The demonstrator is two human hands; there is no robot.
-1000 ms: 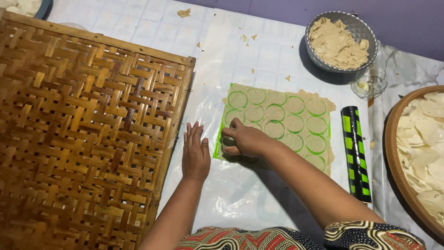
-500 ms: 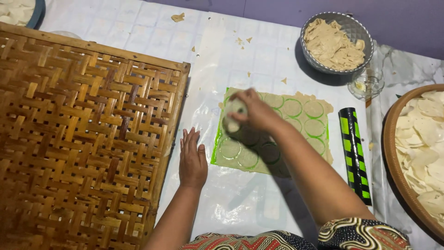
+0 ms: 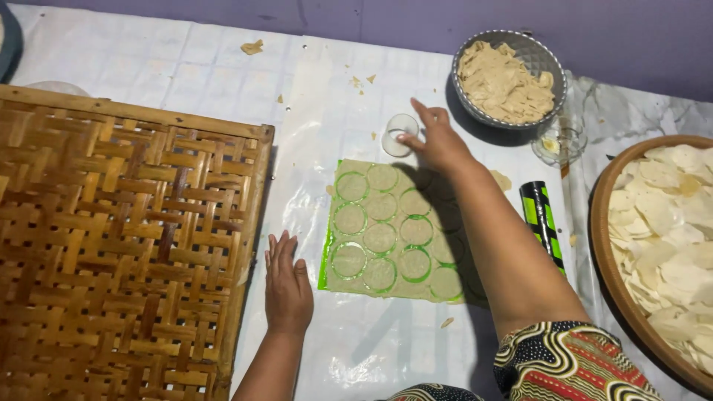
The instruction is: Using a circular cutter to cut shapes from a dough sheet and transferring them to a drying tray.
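Just past the dough sheet's [image 3: 394,230] far edge, right hand [image 3: 438,141] pinches a glass cutter [image 3: 399,134]; left hand [image 3: 288,286] flat, empty.

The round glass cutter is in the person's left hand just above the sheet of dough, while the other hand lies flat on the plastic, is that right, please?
Not quite: the head view shows the round glass cutter held by the right hand, just above the sheet of dough. The left hand is the one lying flat on the plastic.
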